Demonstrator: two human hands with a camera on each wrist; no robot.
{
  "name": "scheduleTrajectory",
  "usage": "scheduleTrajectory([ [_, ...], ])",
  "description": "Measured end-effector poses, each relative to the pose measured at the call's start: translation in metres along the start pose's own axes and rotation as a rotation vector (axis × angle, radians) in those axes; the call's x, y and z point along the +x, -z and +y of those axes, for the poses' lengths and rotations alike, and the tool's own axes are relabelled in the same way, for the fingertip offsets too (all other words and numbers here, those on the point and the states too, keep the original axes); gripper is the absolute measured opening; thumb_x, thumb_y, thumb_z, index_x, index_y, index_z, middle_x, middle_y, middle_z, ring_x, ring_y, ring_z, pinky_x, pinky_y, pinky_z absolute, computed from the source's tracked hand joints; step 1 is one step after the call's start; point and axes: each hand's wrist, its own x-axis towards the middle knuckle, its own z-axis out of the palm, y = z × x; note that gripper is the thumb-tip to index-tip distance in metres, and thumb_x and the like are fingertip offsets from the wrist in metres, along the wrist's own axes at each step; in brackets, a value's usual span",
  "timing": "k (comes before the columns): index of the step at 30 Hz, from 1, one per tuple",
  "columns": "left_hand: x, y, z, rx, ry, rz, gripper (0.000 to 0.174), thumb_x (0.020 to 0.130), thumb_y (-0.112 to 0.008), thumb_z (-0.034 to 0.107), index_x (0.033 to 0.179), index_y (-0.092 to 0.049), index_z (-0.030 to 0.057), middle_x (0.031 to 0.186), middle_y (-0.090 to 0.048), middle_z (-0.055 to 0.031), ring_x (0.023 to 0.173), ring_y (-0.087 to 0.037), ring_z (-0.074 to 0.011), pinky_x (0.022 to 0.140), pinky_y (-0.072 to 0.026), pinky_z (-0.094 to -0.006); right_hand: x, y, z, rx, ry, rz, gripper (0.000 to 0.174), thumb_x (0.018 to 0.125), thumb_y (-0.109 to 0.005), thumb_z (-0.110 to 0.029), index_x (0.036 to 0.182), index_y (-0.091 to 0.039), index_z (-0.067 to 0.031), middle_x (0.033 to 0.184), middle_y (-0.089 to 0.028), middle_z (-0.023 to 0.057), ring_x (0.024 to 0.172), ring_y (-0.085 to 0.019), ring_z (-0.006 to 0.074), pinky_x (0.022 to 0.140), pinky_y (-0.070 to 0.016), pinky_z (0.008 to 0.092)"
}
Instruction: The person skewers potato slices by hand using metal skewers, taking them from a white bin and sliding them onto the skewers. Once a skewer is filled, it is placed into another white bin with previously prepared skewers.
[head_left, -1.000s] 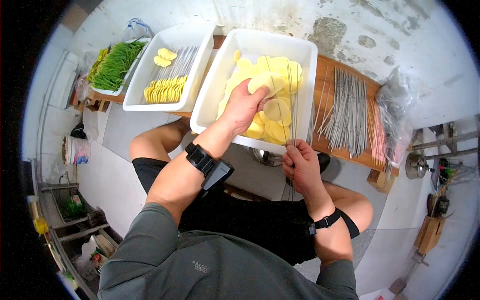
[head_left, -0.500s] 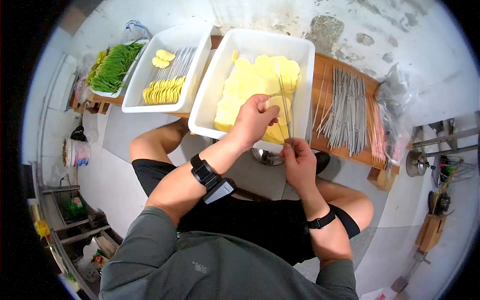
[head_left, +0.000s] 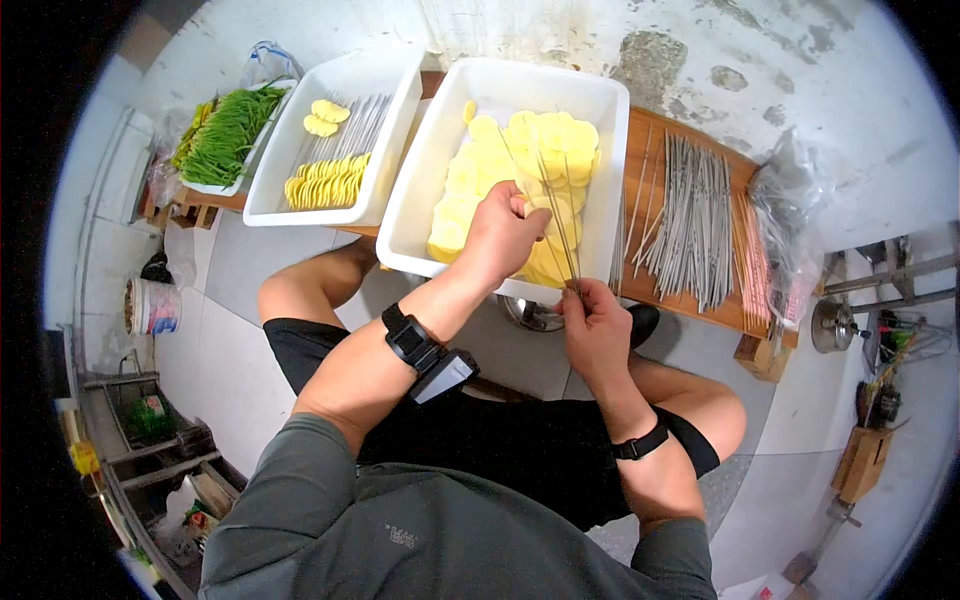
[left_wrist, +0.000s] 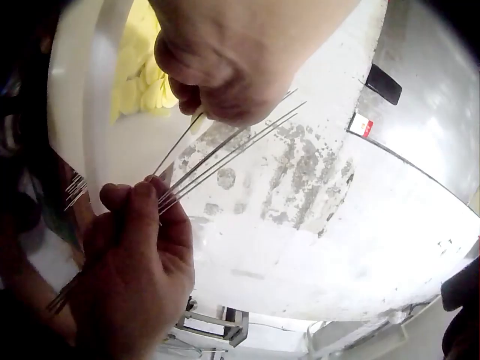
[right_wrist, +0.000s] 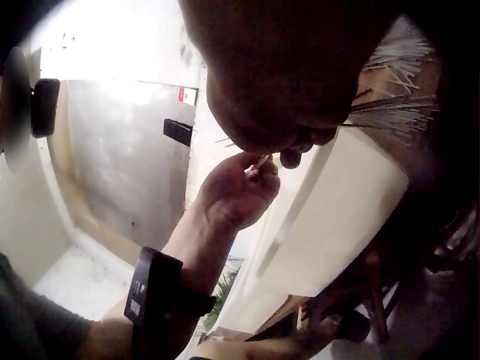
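Wooden tabletop (head_left: 650, 128), stained wall (head_left: 700, 60) behind. Your right hand (head_left: 597, 325) pinches skewers (left_wrist: 232, 151); your left hand (head_left: 505, 232) grips their tips above tub (head_left: 420, 170).

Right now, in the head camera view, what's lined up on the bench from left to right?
Greens → small tub with skewered potato slices → big tub of loose potato slices → pile of bare skewers → plastic bag.
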Motion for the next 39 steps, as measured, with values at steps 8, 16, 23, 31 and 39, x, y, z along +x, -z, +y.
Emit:
scheduleTrajectory([
  [8,0.006,0.001,-0.001,0.069,0.017,0.010,0.021,0.079,-0.066,0.008,0.090,-0.052,-0.0019,0.069,-0.054,-0.0005,0.062,-0.051,-0.0093,0.056,-0.0441,-0.0252,0.000,-0.001,0.001,-0.074,0.064,0.038,0.016,0.088,-0.059,-0.011,0.099,-0.062,0.0002,0.076,-0.066,0.0169,0.071,-0.068,0.0260,0.065,-0.0517,0.0330],
  [16,0.005,0.000,0.001,0.087,0.018,0.033,0.023,0.077,-0.067,0.011,0.088,-0.053,-0.0030,0.070,-0.056,-0.0048,0.062,-0.054,-0.0130,0.057,-0.0457,-0.0285,0.001,-0.002,0.003,-0.143,0.094,0.066,0.016,0.086,-0.061,-0.012,0.098,-0.063,-0.0016,0.082,-0.065,0.0201,0.076,-0.066,0.0340,0.067,-0.0519,0.0363],
  [23,0.002,-0.002,0.002,0.191,-0.013,0.052,0.032,0.081,-0.069,0.010,0.102,-0.051,-0.0056,0.070,-0.056,-0.0014,0.063,-0.053,-0.0081,0.055,-0.0435,-0.0235,0.001,-0.003,0.003,-0.154,0.095,0.090,0.016,0.087,-0.061,-0.012,0.098,-0.063,-0.0015,0.084,-0.065,0.0201,0.077,-0.066,0.0344,0.067,-0.0517,0.0362],
  [31,-0.007,-0.003,0.001,0.158,-0.083,0.057,0.058,0.080,-0.071,0.010,0.123,-0.038,-0.0110,0.067,-0.052,-0.0007,0.061,-0.048,-0.0072,0.053,-0.0399,-0.0226,0.001,-0.002,0.005,-0.148,0.086,0.090,0.015,0.087,-0.060,-0.013,0.097,-0.063,-0.0015,0.085,-0.065,0.0204,0.078,-0.066,0.0347,0.067,-0.0518,0.0367],
  [39,0.000,-0.002,-0.001,0.236,-0.110,0.092,0.063,0.079,-0.070,0.014,0.125,-0.035,-0.0115,0.066,-0.054,-0.0053,0.061,-0.053,-0.0145,0.058,-0.0445,-0.0285,0.000,-0.002,0.004,-0.170,0.113,0.083,0.015,0.087,-0.060,-0.012,0.098,-0.062,-0.0014,0.084,-0.065,0.0204,0.079,-0.065,0.0363,0.067,-0.0517,0.0375],
])
